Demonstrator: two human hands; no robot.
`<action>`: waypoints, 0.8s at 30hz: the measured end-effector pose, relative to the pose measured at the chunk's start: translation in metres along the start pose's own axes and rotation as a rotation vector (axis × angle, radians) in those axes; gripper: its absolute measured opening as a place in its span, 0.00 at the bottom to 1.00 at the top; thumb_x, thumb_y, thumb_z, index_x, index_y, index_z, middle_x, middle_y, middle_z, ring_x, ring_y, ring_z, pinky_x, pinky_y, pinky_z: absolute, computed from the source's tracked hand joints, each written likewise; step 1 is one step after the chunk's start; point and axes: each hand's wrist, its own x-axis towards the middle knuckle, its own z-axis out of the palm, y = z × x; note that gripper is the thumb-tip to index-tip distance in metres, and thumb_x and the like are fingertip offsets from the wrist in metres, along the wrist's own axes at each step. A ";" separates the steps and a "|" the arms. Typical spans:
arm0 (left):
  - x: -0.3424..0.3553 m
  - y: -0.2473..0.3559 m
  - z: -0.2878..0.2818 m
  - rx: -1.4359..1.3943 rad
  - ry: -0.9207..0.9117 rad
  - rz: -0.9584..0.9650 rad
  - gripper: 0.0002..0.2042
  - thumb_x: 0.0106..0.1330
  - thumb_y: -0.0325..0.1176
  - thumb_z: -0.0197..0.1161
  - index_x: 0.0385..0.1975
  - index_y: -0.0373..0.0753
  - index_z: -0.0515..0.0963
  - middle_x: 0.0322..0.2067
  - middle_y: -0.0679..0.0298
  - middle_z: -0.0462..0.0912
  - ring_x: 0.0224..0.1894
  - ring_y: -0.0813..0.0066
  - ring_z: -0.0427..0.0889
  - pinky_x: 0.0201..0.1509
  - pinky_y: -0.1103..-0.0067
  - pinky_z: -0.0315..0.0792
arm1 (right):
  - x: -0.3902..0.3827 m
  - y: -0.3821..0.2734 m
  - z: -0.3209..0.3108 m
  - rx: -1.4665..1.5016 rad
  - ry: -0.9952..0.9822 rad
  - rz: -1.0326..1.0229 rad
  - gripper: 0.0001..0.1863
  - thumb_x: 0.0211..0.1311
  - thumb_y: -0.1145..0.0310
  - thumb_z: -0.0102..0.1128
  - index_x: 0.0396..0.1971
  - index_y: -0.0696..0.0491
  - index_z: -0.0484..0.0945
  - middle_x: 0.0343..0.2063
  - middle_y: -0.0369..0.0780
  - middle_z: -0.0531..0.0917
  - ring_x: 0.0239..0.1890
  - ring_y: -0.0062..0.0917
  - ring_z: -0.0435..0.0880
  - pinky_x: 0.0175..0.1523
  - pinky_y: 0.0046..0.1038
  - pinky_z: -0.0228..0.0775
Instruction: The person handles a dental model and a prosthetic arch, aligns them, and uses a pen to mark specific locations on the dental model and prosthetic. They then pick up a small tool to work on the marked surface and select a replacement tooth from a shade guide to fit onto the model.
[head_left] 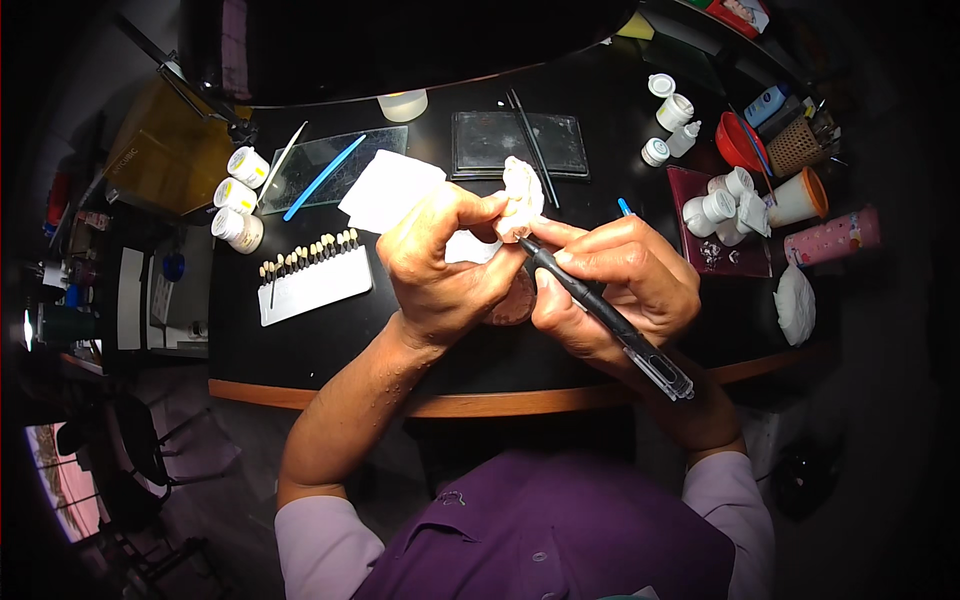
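Observation:
Near the middle of the head view, my left hand point(440, 262) grips a small pale dental cast point(520, 190) between fingers and thumb, its lower part pinkish. My right hand point(635, 280) holds a thick black pen-like tool point(610, 320) at a slant, its tip touching or very close to the cast's lower end. Partly hidden below my hands lies a round pinkish piece point(510, 302). White paper point(390, 190) lies behind my left hand. To the left, a white tooth shade guide point(315, 290) with several tabs lies on the black desk point(270, 350).
Glass slab point(310, 170) with blue instrument point(325, 175), black palette point(485, 145) and dark sticks point(530, 145) lie behind. White jars point(236, 228) stand left. Maroon tray point(695, 255) with white containers, red bowl point(738, 140), pink bottle point(830, 235) and white wad point(795, 305) are right. A black overhang point(400, 45) spans the top.

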 end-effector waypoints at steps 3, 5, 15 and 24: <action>0.000 0.002 0.000 0.003 0.002 0.005 0.13 0.50 0.20 0.77 0.36 0.30 0.85 0.28 0.61 0.86 0.30 0.73 0.87 0.34 0.80 0.80 | 0.000 0.000 0.001 0.003 0.011 -0.003 0.11 0.50 0.82 0.79 0.31 0.61 0.82 0.28 0.43 0.83 0.31 0.25 0.89 0.48 0.34 0.91; 0.000 0.002 -0.001 0.001 0.002 0.004 0.13 0.50 0.21 0.77 0.36 0.30 0.85 0.28 0.61 0.86 0.29 0.74 0.87 0.34 0.80 0.81 | 0.000 -0.001 0.002 0.019 0.008 -0.008 0.11 0.50 0.82 0.78 0.31 0.62 0.82 0.28 0.43 0.83 0.31 0.25 0.89 0.48 0.34 0.91; 0.000 -0.001 0.000 0.006 0.002 0.030 0.14 0.50 0.20 0.78 0.37 0.29 0.85 0.28 0.61 0.86 0.29 0.75 0.87 0.34 0.81 0.81 | 0.001 0.002 0.002 0.051 0.001 -0.036 0.11 0.50 0.82 0.78 0.32 0.63 0.83 0.28 0.43 0.82 0.31 0.24 0.89 0.50 0.38 0.92; 0.002 -0.001 0.003 -0.034 0.007 -0.017 0.14 0.52 0.21 0.80 0.37 0.31 0.85 0.28 0.62 0.86 0.28 0.77 0.87 0.34 0.81 0.81 | 0.003 0.004 -0.014 0.023 -0.004 0.048 0.12 0.55 0.85 0.70 0.37 0.58 0.79 0.32 0.42 0.81 0.37 0.26 0.87 0.61 0.48 0.85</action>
